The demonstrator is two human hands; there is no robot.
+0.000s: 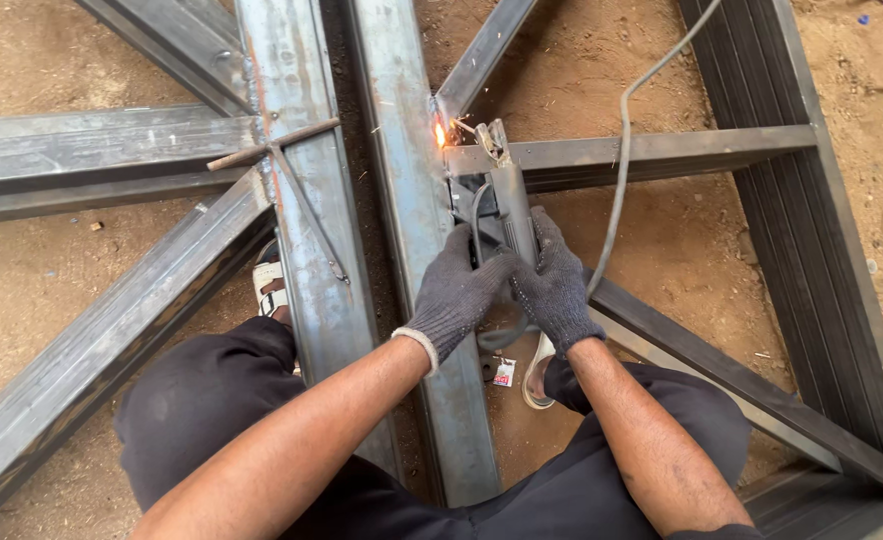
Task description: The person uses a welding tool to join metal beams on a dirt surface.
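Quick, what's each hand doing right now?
Left hand: gloved, closed around the angle grinder.
Right hand: gloved, closed around the same grinder's body.

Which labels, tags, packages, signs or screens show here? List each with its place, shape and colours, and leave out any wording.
Small tag: hangs low beside the cable under the grinder, just below the gloved left hand and right hand, over the steel tube; rectangular, white with a red patch and dark marks.
No packages, signs or screens are in view.
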